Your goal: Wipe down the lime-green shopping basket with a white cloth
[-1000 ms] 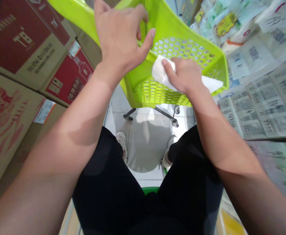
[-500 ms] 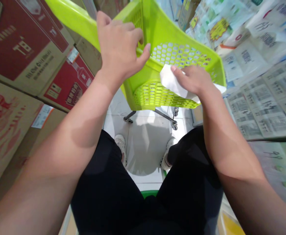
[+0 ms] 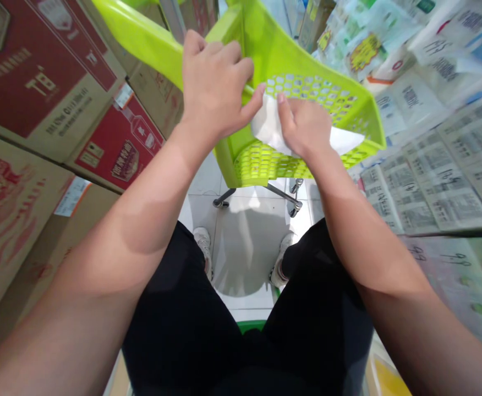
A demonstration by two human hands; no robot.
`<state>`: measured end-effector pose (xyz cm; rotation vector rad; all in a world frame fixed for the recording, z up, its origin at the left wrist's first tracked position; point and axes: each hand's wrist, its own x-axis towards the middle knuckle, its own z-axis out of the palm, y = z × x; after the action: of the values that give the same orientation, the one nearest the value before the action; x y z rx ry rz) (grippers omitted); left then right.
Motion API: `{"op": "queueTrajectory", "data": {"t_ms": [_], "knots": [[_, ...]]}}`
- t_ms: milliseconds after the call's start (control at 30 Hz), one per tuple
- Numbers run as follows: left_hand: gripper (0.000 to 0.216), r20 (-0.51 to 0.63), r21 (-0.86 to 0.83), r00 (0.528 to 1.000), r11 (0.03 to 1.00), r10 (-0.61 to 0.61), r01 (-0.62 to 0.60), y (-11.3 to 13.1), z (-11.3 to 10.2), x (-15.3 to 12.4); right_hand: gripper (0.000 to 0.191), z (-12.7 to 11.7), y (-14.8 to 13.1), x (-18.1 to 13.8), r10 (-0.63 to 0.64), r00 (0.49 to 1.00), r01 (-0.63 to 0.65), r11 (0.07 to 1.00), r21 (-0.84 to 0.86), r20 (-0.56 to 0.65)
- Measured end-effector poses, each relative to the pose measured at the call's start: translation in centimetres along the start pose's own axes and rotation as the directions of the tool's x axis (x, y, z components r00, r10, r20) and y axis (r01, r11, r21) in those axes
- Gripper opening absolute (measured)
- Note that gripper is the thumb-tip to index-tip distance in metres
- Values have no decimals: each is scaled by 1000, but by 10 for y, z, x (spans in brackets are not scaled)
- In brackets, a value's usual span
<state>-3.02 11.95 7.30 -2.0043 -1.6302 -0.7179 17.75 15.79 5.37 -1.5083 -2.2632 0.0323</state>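
Observation:
A bright green plastic shopping cart [image 3: 233, 159] on metal legs with castors stands before my knees, its basket pierced with many holes. My left hand [image 3: 218, 82] is closed over the basket's upper edge, with the thumb toward the middle. My right hand [image 3: 307, 124] presses a white tissue [image 3: 268, 124] against the near rim. The tissue sticks out on both sides of that hand, and its left end lies close to my left thumb. Fingers of both hands are partly hidden behind the rim.
Cardboard cartons [image 3: 38, 77] are stacked along the left, with price tags [image 3: 72, 196] on them. Plastic-wrapped packs [image 3: 443, 170] with handwritten prices fill the right side. Pale floor tiles [image 3: 241, 242] show between my shoes [image 3: 282, 258]. A green seat edge [image 3: 251, 325] shows below me.
My right hand has slid left along the rim with the tissue, nearer to my left hand. The cart and my left hand have shifted slightly right in view.

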Motion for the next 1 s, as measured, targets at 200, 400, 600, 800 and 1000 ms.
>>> {"op": "queueTrajectory", "data": {"t_ms": [200, 400, 600, 800, 1000], "knots": [[52, -38, -5, 990, 991, -135, 134, -1, 5, 3, 70, -1, 62, 10, 273, 962, -272, 961, -53, 20], [48, -67, -100, 996, 994, -52, 45, 20, 3, 0, 56, 14, -15, 5, 22, 998, -22, 1000, 3, -67], [36, -48, -43, 998, 998, -38, 36, 19, 12, 4, 53, 3, -17, 2, -166, 986, 165, 978, 129, -2], [39, -42, -56, 998, 997, -45, 43, 8, 13, 5, 66, -3, 50, 9, 86, 992, -89, 996, 23, 95], [69, -22, -58, 998, 997, 52, -53, 3, 8, 2, 62, 6, -10, -6, -111, 993, 109, 992, 68, 30]]}}
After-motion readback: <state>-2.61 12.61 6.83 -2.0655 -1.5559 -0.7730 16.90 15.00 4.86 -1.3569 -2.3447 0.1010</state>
